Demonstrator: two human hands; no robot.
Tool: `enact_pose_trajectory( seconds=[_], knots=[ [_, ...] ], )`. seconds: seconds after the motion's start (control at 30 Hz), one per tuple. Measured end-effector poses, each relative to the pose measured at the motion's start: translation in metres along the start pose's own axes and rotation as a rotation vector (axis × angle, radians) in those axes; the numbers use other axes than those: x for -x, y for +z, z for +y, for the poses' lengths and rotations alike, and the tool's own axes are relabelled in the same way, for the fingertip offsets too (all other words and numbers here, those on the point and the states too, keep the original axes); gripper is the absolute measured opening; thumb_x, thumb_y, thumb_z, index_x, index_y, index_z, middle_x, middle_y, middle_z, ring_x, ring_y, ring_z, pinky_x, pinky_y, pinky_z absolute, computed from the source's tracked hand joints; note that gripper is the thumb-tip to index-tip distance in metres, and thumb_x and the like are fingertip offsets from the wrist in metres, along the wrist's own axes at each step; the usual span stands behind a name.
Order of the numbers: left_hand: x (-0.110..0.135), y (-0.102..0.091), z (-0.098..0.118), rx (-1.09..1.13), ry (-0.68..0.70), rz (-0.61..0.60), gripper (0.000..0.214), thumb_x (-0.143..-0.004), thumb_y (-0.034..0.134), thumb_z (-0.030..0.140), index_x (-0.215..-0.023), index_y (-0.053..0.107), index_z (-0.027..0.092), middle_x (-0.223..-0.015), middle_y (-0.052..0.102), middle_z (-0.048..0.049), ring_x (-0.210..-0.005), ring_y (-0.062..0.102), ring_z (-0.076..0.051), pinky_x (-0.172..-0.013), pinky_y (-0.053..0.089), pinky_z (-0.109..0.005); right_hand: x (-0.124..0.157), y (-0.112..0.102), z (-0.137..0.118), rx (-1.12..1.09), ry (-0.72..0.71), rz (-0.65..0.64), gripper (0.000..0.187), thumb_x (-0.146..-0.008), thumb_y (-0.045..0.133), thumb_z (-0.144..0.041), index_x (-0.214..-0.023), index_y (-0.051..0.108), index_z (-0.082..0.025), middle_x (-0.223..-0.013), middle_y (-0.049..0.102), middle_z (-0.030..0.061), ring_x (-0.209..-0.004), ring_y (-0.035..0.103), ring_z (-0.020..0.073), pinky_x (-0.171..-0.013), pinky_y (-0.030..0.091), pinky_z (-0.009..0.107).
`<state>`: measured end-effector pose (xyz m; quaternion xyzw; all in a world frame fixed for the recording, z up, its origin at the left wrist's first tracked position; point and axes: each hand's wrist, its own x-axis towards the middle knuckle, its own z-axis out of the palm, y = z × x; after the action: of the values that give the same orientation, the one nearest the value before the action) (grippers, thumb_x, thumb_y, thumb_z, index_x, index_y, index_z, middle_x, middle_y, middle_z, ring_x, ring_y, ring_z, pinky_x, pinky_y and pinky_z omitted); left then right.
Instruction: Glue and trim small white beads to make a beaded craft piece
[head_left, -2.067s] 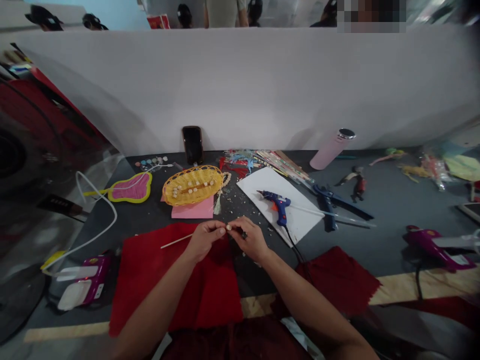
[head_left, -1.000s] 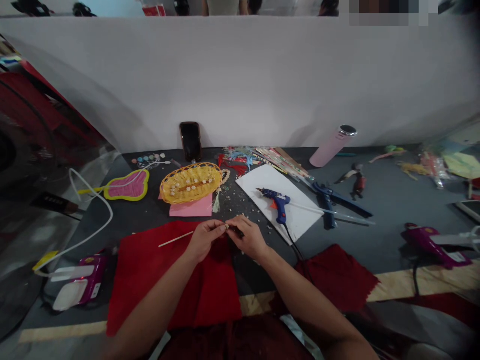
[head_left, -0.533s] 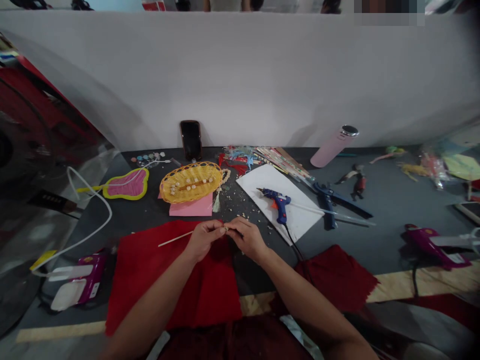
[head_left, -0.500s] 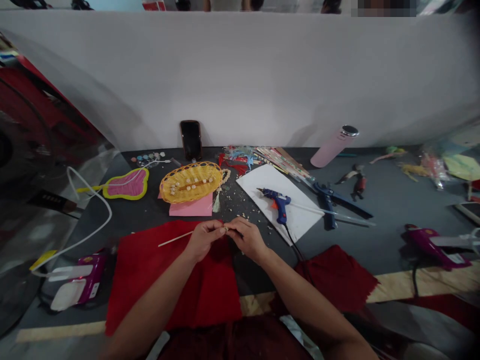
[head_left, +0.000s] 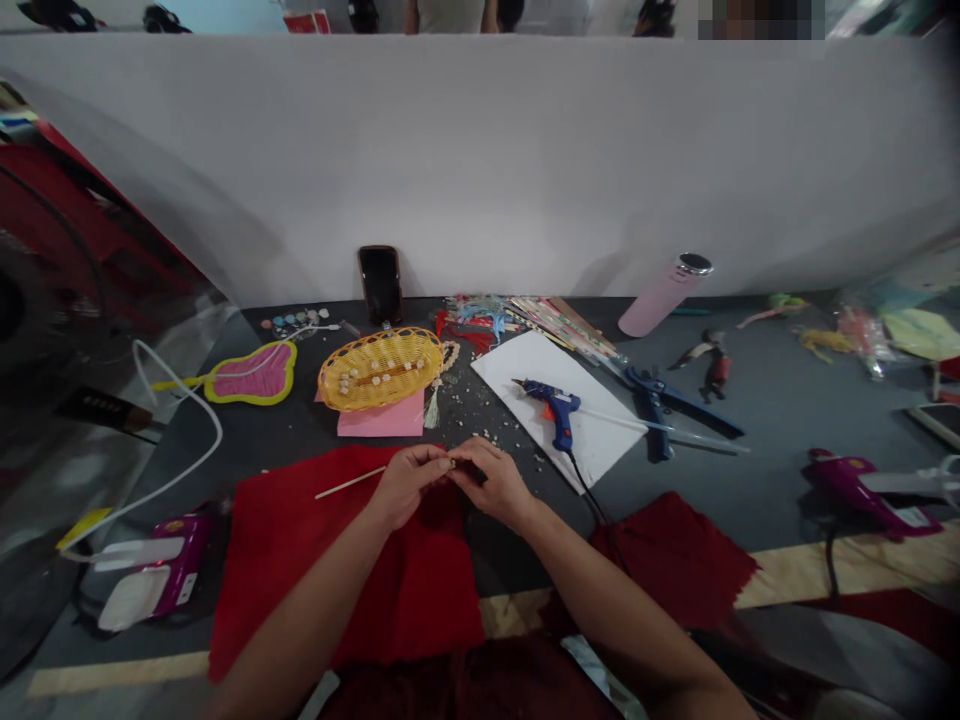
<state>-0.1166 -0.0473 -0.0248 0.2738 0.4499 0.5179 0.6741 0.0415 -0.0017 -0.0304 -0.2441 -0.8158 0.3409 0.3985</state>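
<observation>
My left hand and my right hand meet over the upper right part of a red cloth. Thumbs and fingers of both are pinched around a small pale piece, perhaps a bead, too small to make out well. A thin, light wooden stick sticks out to the left from behind my left hand. Whether that hand grips the stick or it lies on the cloth, I cannot tell. Small pale bits are scattered on the dark table just beyond my fingers.
Beyond my hands are a yellow woven basket with pale flower-like pieces and a phone propped upright. To the right, a blue glue gun lies on white paper near blue-handled cutters and a pink bottle. Purple devices flank me.
The view has tilted very slightly. Both hands stay pinched together in the same place, with only small finger shifts around the tiny piece.
</observation>
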Motion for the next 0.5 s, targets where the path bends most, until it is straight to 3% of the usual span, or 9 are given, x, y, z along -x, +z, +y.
enact_pose_trajectory(
  seconds=[0.1, 0.27, 0.5],
  knots=[
    [0.0000, -0.0034, 0.0004, -0.037, 0.001, -0.015, 0.015, -0.067, 0.072, 0.025, -0.073, 0.068, 0.012, -0.069, 0.062, -0.0019, -0.062, 0.051, -0.008, -0.062, 0.038, -0.022, 0.0005, 0.0000, 0.0010, 0.008, 0.003, -0.020, 0.025, -0.085, 0.052, -0.018, -0.109, 0.058, -0.022, -0.094, 0.063, 0.0066, -0.088, 0.059, 0.0157, -0.078, 0.051, 0.030],
    [0.0011, -0.0053, -0.0001, -0.066, 0.023, -0.011, 0.019, -0.064, 0.074, 0.025, -0.078, 0.069, 0.012, -0.073, 0.064, -0.0031, -0.064, 0.051, -0.009, -0.063, 0.037, -0.022, 0.0002, -0.0001, 0.0018, 0.037, 0.038, 0.004, 0.018, -0.085, 0.053, -0.019, -0.100, 0.063, -0.022, -0.088, 0.063, 0.0059, -0.083, 0.059, 0.0155, -0.074, 0.051, 0.029],
    [0.0016, -0.0034, -0.0022, -0.141, 0.105, 0.028, 0.016, -0.064, 0.074, 0.026, -0.071, 0.068, 0.013, -0.069, 0.061, -0.0018, -0.065, 0.050, -0.010, -0.064, 0.037, -0.023, -0.0006, 0.0013, 0.0008, 0.030, 0.059, -0.024, 0.016, -0.085, 0.052, -0.018, -0.097, 0.062, -0.021, -0.087, 0.062, 0.0058, -0.081, 0.059, 0.0148, -0.074, 0.051, 0.028]
  ],
)
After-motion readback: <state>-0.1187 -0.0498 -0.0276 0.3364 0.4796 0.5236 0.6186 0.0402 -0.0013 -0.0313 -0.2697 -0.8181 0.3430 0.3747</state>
